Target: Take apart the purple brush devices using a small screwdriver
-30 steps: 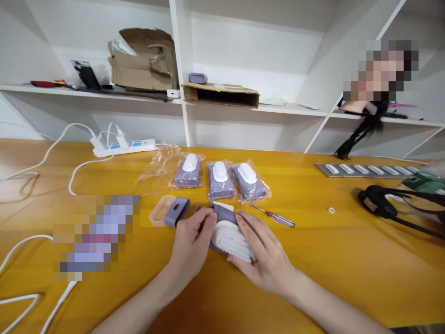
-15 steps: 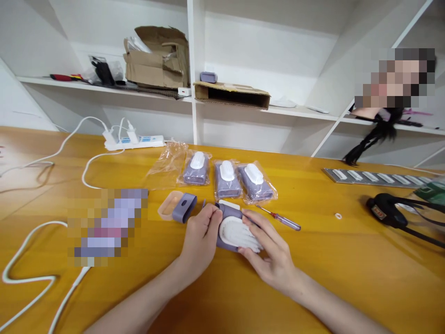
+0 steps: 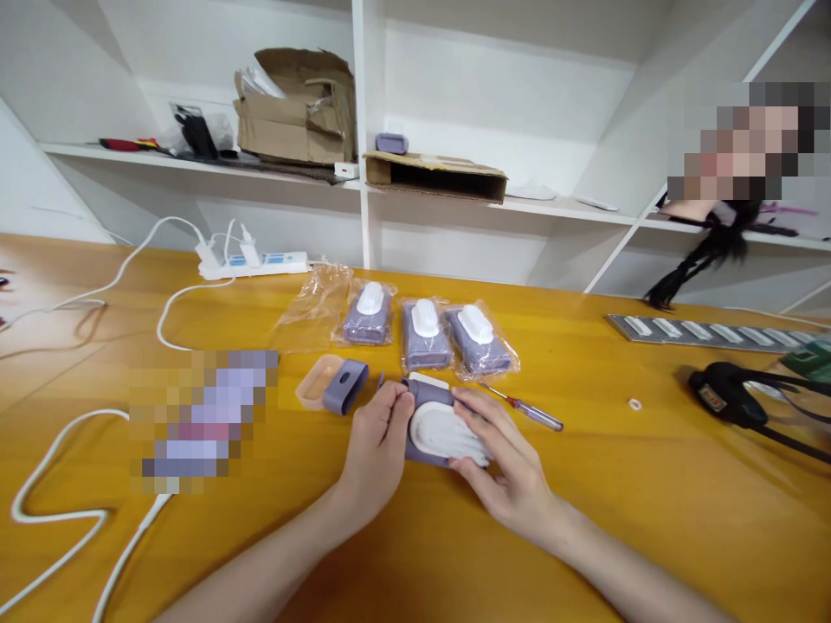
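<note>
Both hands grip one purple device with a white oval, ridged, brush-like pad (image 3: 442,433), low over the wooden table. My left hand (image 3: 380,437) is closed at the device's left end, thumb and forefinger pressed together there; what lies under the fingertips is hidden. My right hand (image 3: 512,467) holds the right side, fingers along the top edge and thumb at the lower edge. Behind the device a white strip (image 3: 428,381) shows. Just left lie a purple sleeve-like cover (image 3: 345,387) and a translucent peach-coloured cup (image 3: 315,381). A screwdriver (image 3: 537,415) with a clear handle lies to the right.
Three bagged purple devices (image 3: 425,346) stand behind the hands, beside an empty plastic bag (image 3: 315,303). A power strip (image 3: 279,262), cables and a blurred-out flat object (image 3: 211,415) are left. At right are a small white ring (image 3: 634,404), black headgear (image 3: 720,389) and a metal strip (image 3: 698,331).
The view has shifted very slightly. Both hands keep nearly the same grip on the purple device, with no clear movement of it.
</note>
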Tool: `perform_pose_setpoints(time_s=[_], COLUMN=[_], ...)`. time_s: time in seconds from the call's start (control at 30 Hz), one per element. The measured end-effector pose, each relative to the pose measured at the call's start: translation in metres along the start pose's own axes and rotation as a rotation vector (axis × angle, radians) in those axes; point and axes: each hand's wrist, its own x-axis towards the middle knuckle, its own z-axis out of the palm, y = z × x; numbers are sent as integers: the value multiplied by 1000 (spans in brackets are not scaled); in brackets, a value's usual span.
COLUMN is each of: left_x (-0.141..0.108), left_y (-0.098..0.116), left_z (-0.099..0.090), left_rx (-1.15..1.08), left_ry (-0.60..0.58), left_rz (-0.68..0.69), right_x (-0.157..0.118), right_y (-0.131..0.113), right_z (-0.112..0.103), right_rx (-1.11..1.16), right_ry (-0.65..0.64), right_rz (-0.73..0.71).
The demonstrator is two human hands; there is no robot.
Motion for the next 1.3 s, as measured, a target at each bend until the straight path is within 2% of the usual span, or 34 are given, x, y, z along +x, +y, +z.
perform_pose_setpoints(time_s=[0.2, 0.3, 0.4, 0.6, 0.67, 0.73, 0.77, 0.87, 0.9, 0.93, 0.97, 1.03, 1.1, 1.17, 1.3], left_x=[4, 5, 6, 15, 18, 21, 22, 21, 20, 18, 14, 4, -7, -17, -25], left_y=[-6, -7, -6, -3, -1, 3, 5, 9, 10, 10, 9, 5, 1, -4, -9], left_z=[0, -1, -3, -8, -12, -18, -21, -29, -30, -30, -28, -21, -11, -1, 9], left_rx=[-31, -28, -43, -96, -134, -138, -117, -8, -4, -23, -58, -124, -100, -46, -23], left_ry=[-4, 36, 34, -84, -174, -195, -146, 119, 135, 91, -8, -287, -433, -411, -283], left_rz=[17, 14, -3, -103, -176, -191, -162, 26, 84, 144, 207, 375, 538, 571, 590], right_x=[1, 1, 0, -1, -1, 0, 1, 2, 1, 1, 0, -1, -3, -2, 1], right_y=[6, 9, 15, 21, 22, 22, 23, 25, 26, 27, 28, 29, 28, 23, 11], right_z=[-4, -11, -18, -17, -18, -20, -21, -24, -25, -24, -23, -19, -15, -12, -11], right_rx=[-88, -96, 14, 62, 74, 116, 161, 443, 573, 703, 819, 988, 1087, 1149, 1258], right_ry=[-3, -6, -25, -77, -69, -37, -18, 11, 17, 23, 27, 24, 0, -44, -165], right_rz=[27, 142, 269, 280, 285, 296, 313, 438, 484, 520, 547, 584, 623, 659, 681])
